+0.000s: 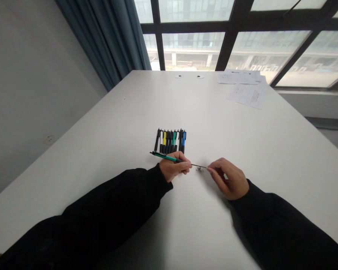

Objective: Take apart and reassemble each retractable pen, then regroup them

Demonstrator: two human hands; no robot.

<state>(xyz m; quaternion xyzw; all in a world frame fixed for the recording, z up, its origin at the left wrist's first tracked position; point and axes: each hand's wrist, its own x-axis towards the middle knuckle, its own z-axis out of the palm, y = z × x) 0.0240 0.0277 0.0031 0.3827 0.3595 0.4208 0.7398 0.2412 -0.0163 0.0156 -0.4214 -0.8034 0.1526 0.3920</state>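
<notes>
Left hand (175,167) grips the green pen (168,157); right hand (230,179) pinches the thin dark rod (198,165) at its far end. Keeping both along 1 axis likely prevents bending.

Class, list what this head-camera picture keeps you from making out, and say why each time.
All in the head view:
- Where the green pen meets the thin dark rod: hidden by the left grip.
- The rod's other tip: covered by the right grip.
- Small bits near the rod: too small to identify.
- Print on the papers: small and blurred.
- Left sleeve: cut off by the bottom edge.
</notes>
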